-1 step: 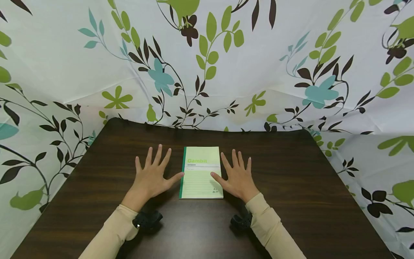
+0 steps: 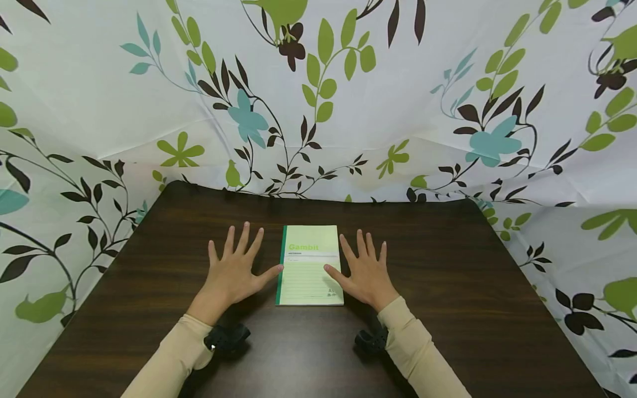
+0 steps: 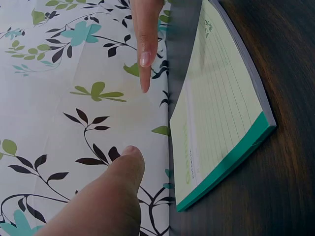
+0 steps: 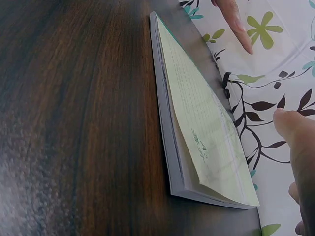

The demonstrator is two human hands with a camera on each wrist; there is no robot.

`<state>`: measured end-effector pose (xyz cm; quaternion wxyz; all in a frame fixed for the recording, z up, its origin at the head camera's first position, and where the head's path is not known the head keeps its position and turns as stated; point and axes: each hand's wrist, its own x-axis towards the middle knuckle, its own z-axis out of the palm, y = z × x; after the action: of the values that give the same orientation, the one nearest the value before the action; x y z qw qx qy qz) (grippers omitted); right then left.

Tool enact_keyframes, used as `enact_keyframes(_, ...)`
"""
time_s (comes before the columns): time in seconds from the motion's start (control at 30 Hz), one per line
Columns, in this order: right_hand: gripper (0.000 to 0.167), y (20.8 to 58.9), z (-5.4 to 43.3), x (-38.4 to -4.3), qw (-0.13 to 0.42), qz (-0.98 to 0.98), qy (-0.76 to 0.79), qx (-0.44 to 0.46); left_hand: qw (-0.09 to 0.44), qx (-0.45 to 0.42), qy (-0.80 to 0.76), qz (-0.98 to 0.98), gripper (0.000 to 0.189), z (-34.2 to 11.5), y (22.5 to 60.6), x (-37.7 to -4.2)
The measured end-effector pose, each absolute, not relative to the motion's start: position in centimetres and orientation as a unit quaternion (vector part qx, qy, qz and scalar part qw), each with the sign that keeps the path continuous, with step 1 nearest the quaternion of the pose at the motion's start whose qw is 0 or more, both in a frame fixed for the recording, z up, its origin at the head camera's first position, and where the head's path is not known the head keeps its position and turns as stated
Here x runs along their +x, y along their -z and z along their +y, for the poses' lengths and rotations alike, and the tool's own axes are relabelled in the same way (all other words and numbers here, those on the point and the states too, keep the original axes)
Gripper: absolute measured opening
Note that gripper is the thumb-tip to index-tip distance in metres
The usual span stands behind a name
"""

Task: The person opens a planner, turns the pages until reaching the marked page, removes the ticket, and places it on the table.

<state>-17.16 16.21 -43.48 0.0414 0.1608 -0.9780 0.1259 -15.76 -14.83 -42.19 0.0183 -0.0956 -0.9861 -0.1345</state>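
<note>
A pale green notebook [image 2: 309,276] with a darker green spine along its left side lies closed on the dark wooden table. "Gambit" is printed on its cover. To its left, my left hand [image 2: 233,276] is spread with straight fingers, the thumb tip reaching the spine's edge in the head view. On the other side my right hand [image 2: 367,272] is spread too, its thumb overlapping the cover's right part. Both wrist views show the thumbs apart from the notebook [image 3: 221,98], and neither hand holds anything. The cover's near corner lifts slightly in the right wrist view.
The brown wood-grain table [image 2: 473,309] extends to both sides of the notebook. Behind and beside it hangs a white cloth [image 2: 398,110] printed with leaves and birds. A black wrist camera [image 2: 227,337] sits on the left wrist, another wrist camera [image 2: 372,340] on the right.
</note>
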Motion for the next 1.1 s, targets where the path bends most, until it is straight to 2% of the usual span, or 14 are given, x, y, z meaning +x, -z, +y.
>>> enact_keyframes(0.73, 0.09, 44.1, 16.1, -17.1, 0.041, -0.979, -0.129, 0.152, 0.02, -0.105, 0.133, -0.985, 0.103, -13.9, 42.5, -16.0)
enact_keyframes(1.1, 0.088, 45.2, 15.6, -17.0, 0.051, -0.976, -0.14, 0.156, 0.022, -0.122, 0.15, -0.981, 0.103, -12.1, 44.0, -16.0)
